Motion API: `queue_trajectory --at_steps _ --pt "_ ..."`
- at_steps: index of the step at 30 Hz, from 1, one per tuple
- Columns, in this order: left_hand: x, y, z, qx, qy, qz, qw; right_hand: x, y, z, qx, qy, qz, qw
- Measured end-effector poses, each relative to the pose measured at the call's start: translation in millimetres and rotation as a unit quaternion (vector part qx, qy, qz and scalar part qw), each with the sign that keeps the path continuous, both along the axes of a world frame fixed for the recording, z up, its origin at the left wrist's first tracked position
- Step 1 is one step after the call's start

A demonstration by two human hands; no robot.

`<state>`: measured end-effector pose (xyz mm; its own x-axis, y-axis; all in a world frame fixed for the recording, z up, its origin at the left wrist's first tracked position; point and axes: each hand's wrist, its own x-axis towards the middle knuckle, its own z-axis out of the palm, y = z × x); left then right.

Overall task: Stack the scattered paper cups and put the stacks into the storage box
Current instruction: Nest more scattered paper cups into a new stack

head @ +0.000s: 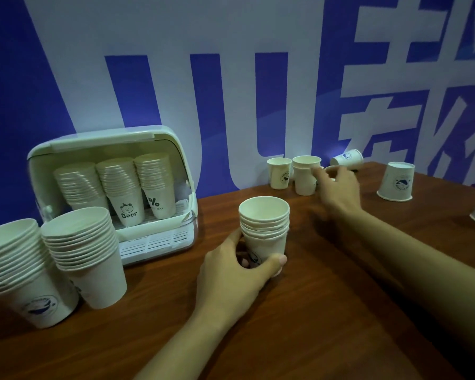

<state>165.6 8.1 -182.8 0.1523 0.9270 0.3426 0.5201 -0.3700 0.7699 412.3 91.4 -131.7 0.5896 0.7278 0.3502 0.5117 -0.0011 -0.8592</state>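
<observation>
The left hand [231, 272] grips a short stack of cups [264, 229] standing mid-surface [313, 311], while the right hand [337, 187], fingers loosely spread and blurred, touches a smaller stack [305, 175] at the far edge, the open storage box [115, 187] holding three stacks at far left.
</observation>
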Motion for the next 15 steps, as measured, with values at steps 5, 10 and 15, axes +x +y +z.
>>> queue_trajectory --at_steps 5,10,15 --pt "0 5 -4 -0.007 -0.019 -0.005 1.000 49 58 -16 -0.251 0.060 -0.150 0.954" --pt "1 7 -3 -0.015 -0.028 -0.012 0.999 50 72 -24 -0.245 0.057 -0.182 0.951" --pt "0 8 -3 -0.012 -0.023 -0.010 1.000 52 42 -21 -0.077 0.152 -0.092 0.981"
